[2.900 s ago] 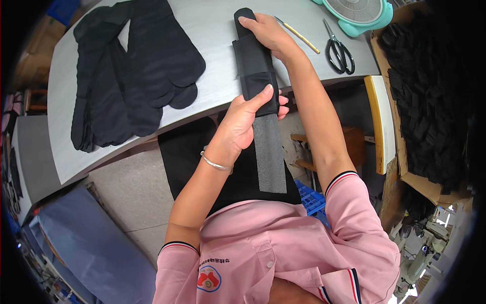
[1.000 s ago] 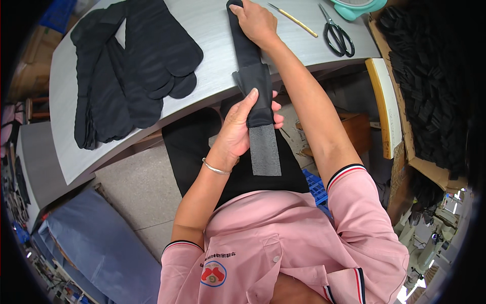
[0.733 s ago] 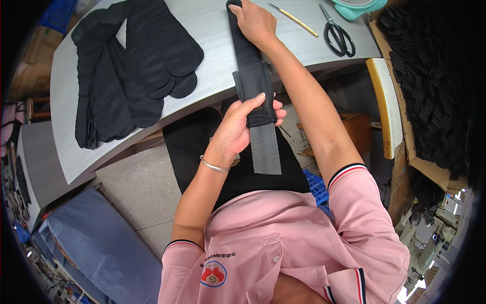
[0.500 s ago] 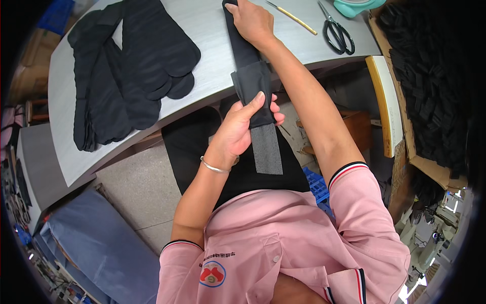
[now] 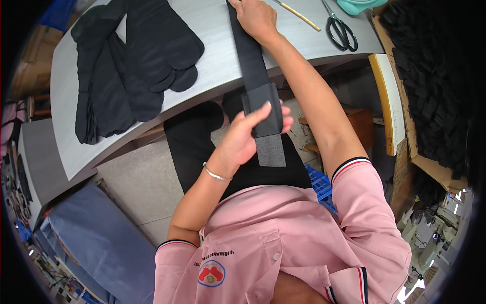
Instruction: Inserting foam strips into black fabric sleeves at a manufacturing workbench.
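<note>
A long black fabric strap point(image 5: 247, 61) runs from the table top down over my lap. My right hand point(image 5: 257, 21) is closed on its far end, whose tip is cut off by the top edge of the view. Around the strap's near part sits a wider black fabric sleeve point(image 5: 265, 114). My left hand point(image 5: 244, 136) grips this sleeve, thumb on top and fingers curled beneath. A grey, fuzzy-looking strip point(image 5: 272, 152) sticks out of the sleeve's near end, over my dark-clothed lap.
Black cut fabric pieces point(image 5: 162, 38) lie stacked on the left of the grey table point(image 5: 216, 66). At its right are a thin yellow-handled tool point(image 5: 302, 16), black-handled scissors point(image 5: 341, 33) and a teal object point(image 5: 358, 5). A carton point(image 5: 439, 172) full of black strips stands farther right.
My left hand and the sleeve have moved toward me. More strap shows between my hands, and less of the grey strip sticks out. My right hand still holds the far end.
</note>
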`<state>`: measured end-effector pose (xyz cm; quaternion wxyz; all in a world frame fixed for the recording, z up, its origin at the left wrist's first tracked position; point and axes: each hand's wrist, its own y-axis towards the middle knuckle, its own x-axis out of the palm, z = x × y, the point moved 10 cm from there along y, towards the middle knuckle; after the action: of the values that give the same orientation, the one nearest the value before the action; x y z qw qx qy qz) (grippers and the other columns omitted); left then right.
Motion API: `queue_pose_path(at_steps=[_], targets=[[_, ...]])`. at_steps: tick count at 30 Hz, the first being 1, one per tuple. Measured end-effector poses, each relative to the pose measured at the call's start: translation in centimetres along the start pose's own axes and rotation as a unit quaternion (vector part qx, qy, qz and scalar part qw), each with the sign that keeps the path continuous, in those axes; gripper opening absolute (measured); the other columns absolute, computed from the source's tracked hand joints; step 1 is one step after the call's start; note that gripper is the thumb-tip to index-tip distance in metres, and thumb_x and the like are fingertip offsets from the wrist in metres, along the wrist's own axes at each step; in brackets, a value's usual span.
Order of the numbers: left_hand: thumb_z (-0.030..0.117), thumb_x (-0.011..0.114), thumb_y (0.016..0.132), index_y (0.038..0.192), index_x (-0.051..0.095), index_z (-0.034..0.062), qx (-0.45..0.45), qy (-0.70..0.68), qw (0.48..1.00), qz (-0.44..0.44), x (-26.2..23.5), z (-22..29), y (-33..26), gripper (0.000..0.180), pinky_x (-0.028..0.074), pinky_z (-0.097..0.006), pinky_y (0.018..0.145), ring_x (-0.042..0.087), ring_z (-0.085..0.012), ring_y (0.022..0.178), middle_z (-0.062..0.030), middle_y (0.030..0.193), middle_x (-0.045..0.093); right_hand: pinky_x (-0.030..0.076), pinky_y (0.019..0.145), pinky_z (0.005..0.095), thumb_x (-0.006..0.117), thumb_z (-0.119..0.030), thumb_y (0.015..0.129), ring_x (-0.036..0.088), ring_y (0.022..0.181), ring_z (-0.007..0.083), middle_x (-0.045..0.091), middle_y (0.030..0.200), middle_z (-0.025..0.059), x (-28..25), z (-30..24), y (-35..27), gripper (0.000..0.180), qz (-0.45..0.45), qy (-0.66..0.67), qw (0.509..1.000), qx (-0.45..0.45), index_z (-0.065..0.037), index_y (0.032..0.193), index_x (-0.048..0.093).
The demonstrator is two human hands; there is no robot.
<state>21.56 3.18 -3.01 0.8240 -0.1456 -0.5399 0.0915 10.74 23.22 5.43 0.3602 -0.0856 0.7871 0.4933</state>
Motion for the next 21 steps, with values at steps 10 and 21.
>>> queue_pose_path(at_steps=[10, 21], targets=[[0.026, 0.062, 0.099, 0.117, 0.054, -0.0005, 0.001, 0.02, 1.0, 0.012, 2.2, -1.9, -2.2, 0.032, 0.057, -0.041, 0.089, 0.066, -0.0185, 0.077, -0.0059, 0.089, 0.063, 0.052, 0.061, 0.0499, 0.054, -0.03, 0.099, 0.065, 0.067, 0.0411, 0.066, 0.071, 0.0218, 3.3, 2.2, 1.7, 0.03, -0.076, 0.024, 0.996, 0.03, -0.002, 0.088, 0.059], [0.028, 0.065, 0.097, 0.119, 0.059, -0.0032, -0.002, 0.047, 0.998, 0.042, 0.7, 0.6, 1.4, 0.039, 0.056, -0.037, 0.086, 0.07, -0.0227, 0.09, -0.0101, 0.097, 0.068, 0.052, 0.063, 0.0505, 0.053, -0.03, 0.099, 0.066, 0.067, 0.0405, 0.066, 0.07, 0.0223, 2.6, 1.9, 2.1, 0.03, -0.041, 0.007, 0.999, 0.023, -0.002, 0.088, 0.06]])
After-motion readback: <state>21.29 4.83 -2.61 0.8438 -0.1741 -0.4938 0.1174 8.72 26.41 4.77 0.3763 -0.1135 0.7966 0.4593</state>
